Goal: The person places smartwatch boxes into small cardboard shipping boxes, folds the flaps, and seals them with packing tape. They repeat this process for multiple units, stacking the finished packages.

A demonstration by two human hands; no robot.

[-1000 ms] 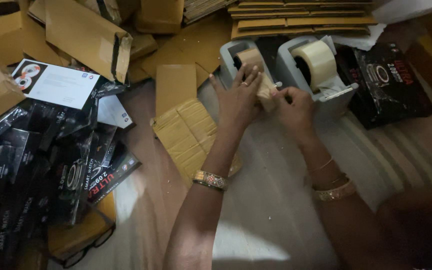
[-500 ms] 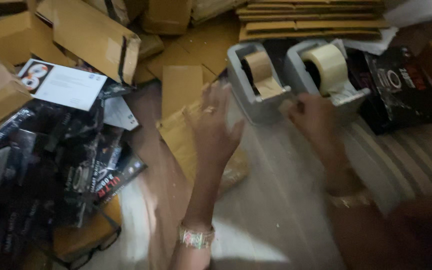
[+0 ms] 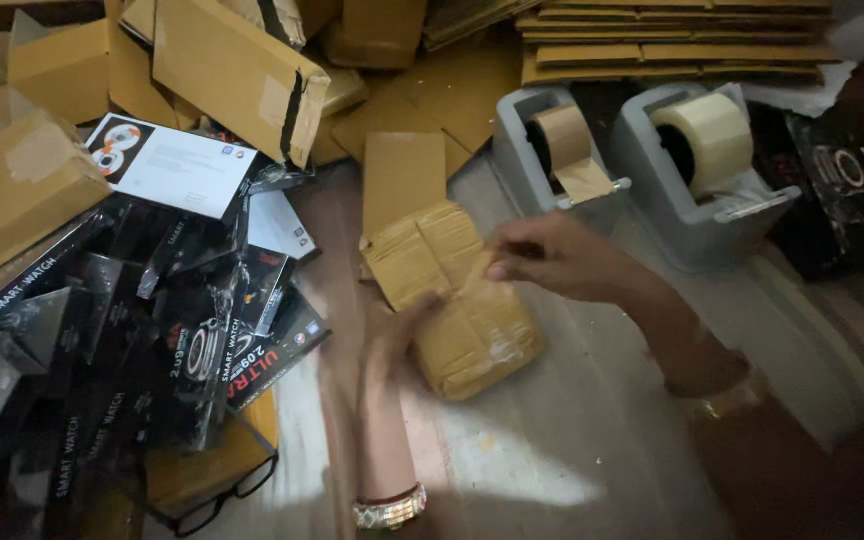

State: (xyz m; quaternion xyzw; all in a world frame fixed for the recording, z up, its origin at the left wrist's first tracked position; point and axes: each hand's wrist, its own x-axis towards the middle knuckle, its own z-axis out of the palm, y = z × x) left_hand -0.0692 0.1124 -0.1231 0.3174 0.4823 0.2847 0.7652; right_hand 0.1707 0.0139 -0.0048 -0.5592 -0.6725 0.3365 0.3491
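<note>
Resting on the floor below the grey dispenser with brown tape [image 3: 555,158], brown taped cardboard parcel [image 3: 457,300] runs diagonally, left hand [image 3: 397,335] open-fingered touching its near-left edge, right hand [image 3: 552,255] pinched above, grip contents unclear

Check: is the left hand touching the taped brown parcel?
Touching: the head view shows the left hand's fingers on the near edge of the taped brown parcel.

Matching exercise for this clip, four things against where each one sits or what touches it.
Things:
1. brown-tape dispenser
2. clear-tape dispenser
3. taped brown parcel
4. black eyeglasses

Places:
A. bottom left, beside the dark boxes
B. under the left hand
C. farther right of the two grey holders
D. just above the right hand

Pairs: 1-D, 2-C, 3-B, 4-A
</note>
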